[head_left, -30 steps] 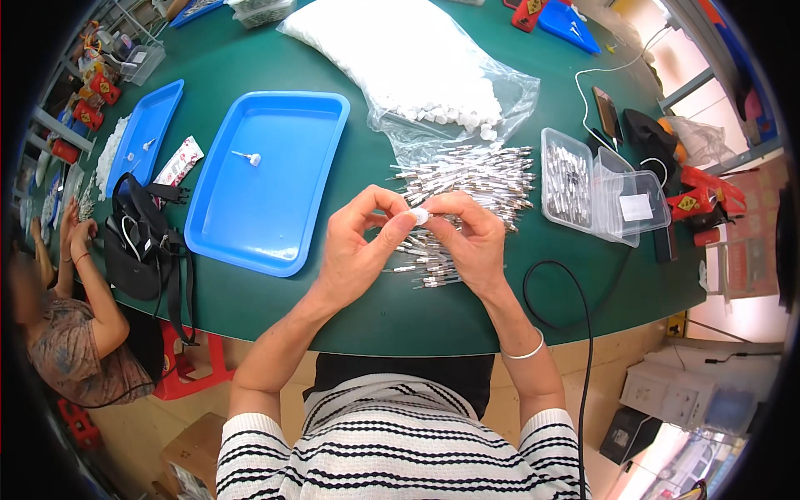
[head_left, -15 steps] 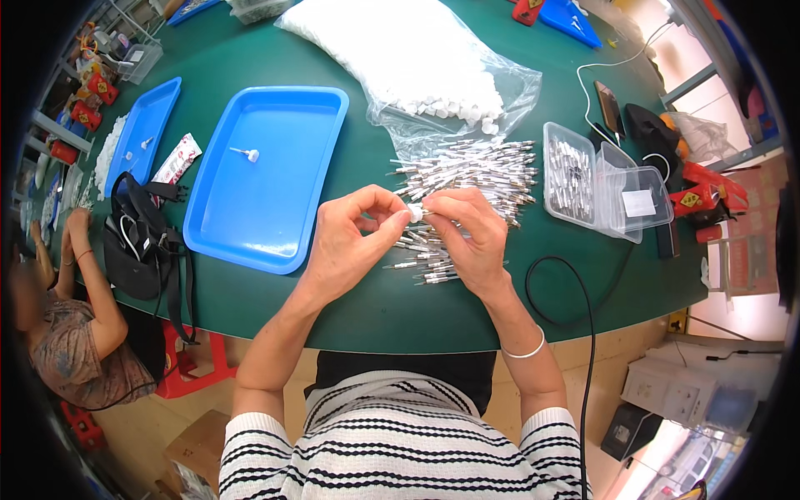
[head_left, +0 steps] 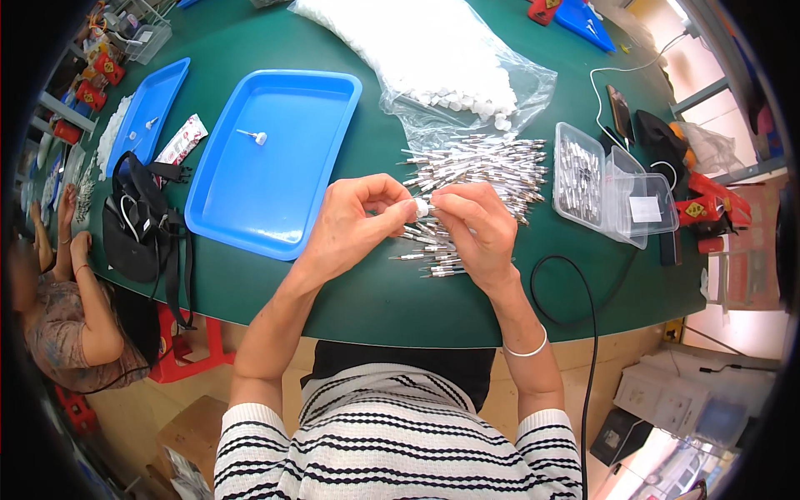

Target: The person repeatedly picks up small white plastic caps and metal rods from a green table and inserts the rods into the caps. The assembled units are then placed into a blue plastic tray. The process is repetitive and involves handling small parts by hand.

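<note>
Fingers of the left hand (head_left: 350, 223) pinch a white cap (head_left: 421, 206); the right hand (head_left: 479, 227) pinches a pin's tip against it from the right, above the near pin pile (head_left: 471, 179), shaft hidden.

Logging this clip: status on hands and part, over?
Left hand and right hand pinch a small white cap together. Metal pin pile just behind. Nothing in the way.

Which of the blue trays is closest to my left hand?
The big blue tray just left of your left hand, with a single white-capped pin in it. The narrower tray sits farther left, and a third lies across the table.
</note>
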A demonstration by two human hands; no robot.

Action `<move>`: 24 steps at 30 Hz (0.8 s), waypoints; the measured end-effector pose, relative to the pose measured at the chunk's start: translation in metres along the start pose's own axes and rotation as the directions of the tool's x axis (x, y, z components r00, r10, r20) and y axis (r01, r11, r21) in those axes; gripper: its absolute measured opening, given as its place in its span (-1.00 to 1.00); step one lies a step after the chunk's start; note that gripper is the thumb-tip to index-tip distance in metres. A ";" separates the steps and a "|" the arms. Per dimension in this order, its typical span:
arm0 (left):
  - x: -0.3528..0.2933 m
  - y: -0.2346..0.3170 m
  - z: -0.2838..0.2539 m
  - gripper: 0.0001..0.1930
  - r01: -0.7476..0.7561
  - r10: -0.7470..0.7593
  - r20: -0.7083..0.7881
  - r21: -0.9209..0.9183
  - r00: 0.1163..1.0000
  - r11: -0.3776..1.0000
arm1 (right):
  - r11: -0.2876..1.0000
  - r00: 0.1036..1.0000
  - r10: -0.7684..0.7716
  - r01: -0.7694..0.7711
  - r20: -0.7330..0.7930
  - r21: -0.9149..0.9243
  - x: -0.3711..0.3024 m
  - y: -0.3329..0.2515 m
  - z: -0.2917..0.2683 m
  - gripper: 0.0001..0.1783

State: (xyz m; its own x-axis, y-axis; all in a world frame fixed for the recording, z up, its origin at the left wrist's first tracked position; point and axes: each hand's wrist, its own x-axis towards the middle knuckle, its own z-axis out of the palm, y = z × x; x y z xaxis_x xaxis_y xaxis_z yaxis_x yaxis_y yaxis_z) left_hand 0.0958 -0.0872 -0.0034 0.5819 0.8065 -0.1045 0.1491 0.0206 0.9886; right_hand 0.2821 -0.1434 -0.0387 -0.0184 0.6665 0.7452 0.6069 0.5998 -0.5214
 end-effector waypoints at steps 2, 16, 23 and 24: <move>-0.001 0.002 -0.002 -0.85 0.038 -0.036 0.022 -0.067 0.999 0.997 | 0.995 0.997 0.075 -0.076 0.012 0.068 -0.001 -0.001 0.001 -0.72; -0.001 0.003 -0.012 -0.84 0.094 -0.086 0.125 -0.060 0.988 0.994 | 0.961 0.974 0.208 -0.220 0.085 0.169 -0.003 -0.003 0.001 -0.75; -0.002 0.001 -0.010 -0.83 0.022 -0.016 0.086 -0.075 0.996 0.997 | 0.893 0.944 0.306 -0.329 0.123 0.306 -0.003 -0.005 0.001 -0.77; -0.002 0.000 -0.010 -0.84 -0.017 0.021 0.082 -0.047 0.996 0.999 | 0.862 0.932 0.334 -0.362 0.141 0.354 -0.004 -0.005 0.001 -0.77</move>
State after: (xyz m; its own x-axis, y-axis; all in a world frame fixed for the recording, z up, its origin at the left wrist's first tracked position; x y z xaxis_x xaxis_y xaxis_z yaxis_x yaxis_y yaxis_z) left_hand 0.0865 -0.0823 -0.0018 0.6484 0.7558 -0.0919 0.1010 0.0343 0.9943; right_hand 0.2784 -0.1482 -0.0396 0.0730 0.8839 0.4619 0.2486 0.4324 -0.8667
